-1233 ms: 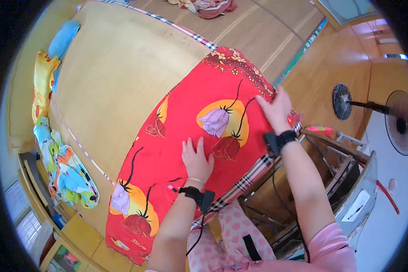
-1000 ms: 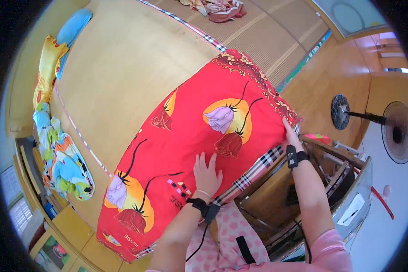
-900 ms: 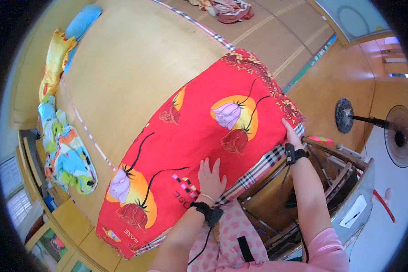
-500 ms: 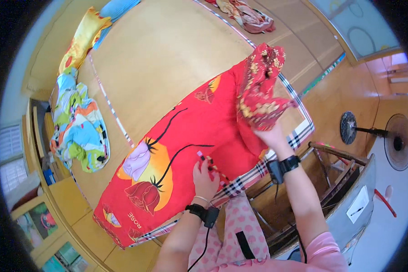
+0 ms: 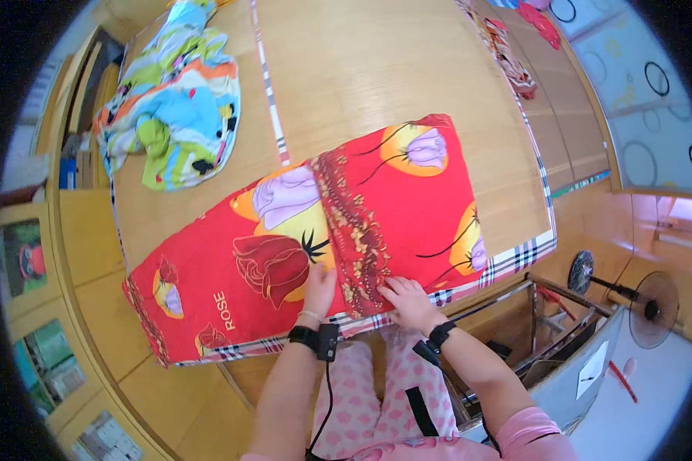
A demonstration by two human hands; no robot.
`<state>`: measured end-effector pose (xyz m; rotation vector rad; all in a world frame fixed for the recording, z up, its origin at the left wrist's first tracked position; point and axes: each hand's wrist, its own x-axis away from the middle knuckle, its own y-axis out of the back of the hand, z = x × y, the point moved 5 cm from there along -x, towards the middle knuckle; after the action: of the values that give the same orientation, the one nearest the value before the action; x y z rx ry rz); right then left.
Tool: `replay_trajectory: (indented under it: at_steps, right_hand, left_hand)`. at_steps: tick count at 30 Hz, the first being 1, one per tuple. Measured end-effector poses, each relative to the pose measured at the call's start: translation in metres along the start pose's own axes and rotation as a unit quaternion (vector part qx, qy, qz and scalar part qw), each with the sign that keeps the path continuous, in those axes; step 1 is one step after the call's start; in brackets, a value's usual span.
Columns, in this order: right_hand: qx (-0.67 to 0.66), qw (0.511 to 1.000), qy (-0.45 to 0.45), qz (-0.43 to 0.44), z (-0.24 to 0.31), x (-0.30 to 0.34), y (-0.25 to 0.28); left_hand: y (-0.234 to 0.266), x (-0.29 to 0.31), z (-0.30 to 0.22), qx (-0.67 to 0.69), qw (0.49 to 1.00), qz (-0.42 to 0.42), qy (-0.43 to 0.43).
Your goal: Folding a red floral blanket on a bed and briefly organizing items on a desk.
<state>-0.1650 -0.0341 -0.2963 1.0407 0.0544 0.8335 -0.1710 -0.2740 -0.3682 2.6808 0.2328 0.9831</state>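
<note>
A red floral cloth (image 5: 207, 261) with rose prints lies on the table, its right part folded over to the left. The folded flap (image 5: 407, 200) ends in a brown-and-gold patterned border (image 5: 352, 230) running across the middle. My left hand (image 5: 321, 290) rests on the cloth just left of that border, fingers stretched out and seen partly from the side. My right hand (image 5: 412, 304) lies on the flap near the table's front edge, fingers apart and touching the border's right side. Neither hand visibly grips the fabric.
A multicoloured crumpled cloth (image 5: 184, 115) lies at the far left of the wooden table (image 5: 369, 69). Another patterned cloth (image 5: 509, 58) is at the far right. To the right stand a wooden frame (image 5: 534, 307) and a fan (image 5: 653, 307). Cabinets (image 5: 84, 330) line the left.
My right hand has brought the cloth's lifted right end over to the left and laid it flat. Both hands now rest beside the border. The view has shifted.
</note>
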Motion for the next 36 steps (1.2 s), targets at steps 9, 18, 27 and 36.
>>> replay_trajectory:
  at_steps: [9, 18, 27, 36]
  right_hand:
    - [0.221, 0.967, -0.109, -0.071, -0.018, 0.028, -0.005]
    - [-0.521, 0.621, -0.457, -0.368, -0.169, 0.122, -0.045]
    - [-0.796, 0.387, -0.426, -0.190, -0.139, 0.071, -0.049]
    - [-0.835, 0.418, -0.280, -0.225, -0.131, 0.058, -0.002]
  left_hand:
    - [-0.085, -0.005, 0.023, 0.112, 0.984, 0.133, 0.028]
    - [-0.086, 0.018, 0.010, 0.083, 0.996, 0.013, 0.011]
    - [-0.040, 0.024, 0.039, 0.047, 0.998, -0.017, 0.030]
    - [-0.041, 0.041, 0.016, 0.020, 0.999, -0.044, 0.011]
